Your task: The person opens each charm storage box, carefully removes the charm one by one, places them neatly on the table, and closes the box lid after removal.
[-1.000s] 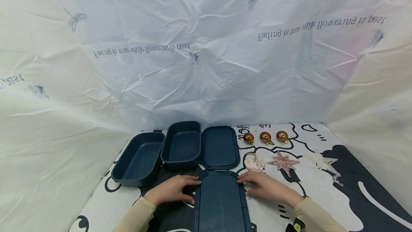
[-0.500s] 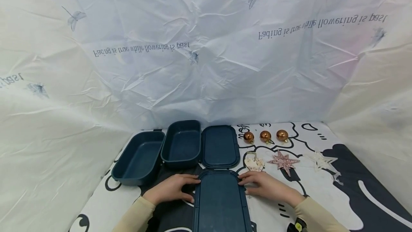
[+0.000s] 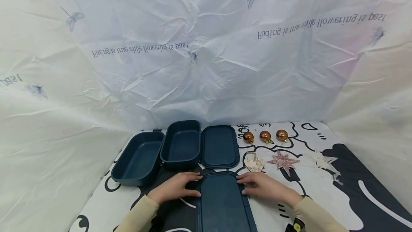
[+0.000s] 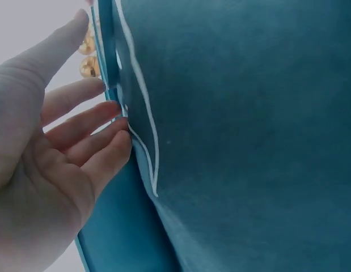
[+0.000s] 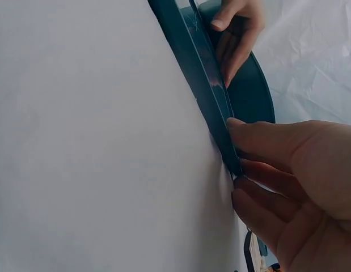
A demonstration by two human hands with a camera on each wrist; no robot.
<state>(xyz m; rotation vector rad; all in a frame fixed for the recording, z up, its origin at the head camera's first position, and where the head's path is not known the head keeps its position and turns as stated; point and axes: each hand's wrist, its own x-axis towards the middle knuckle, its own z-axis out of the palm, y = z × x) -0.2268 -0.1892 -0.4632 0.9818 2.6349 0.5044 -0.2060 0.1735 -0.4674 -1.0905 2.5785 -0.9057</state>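
A dark blue rectangular lid lies on the table in front of me, its near end cut off by the head view. Along its left side, near the far corner, my left hand touches the edge with fingertips and thumb. My right hand does the same on the opposite edge. Fairly straight fingers meet the lid's rim in the left wrist view, where the left hand fills the left side. From the right wrist, the lid appears edge-on, with the right hand's thumb and fingers against its rim.
Beyond the lid lies a second blue lid. Two deep blue containers stand to its left. At the right are three copper baubles, a cream ornament, a pink glitter star and a white star.
The near lid has shifted slightly to the right. My left hand has moved a little right with it, its thumb now against the lid's edge. The right hand has barely moved.
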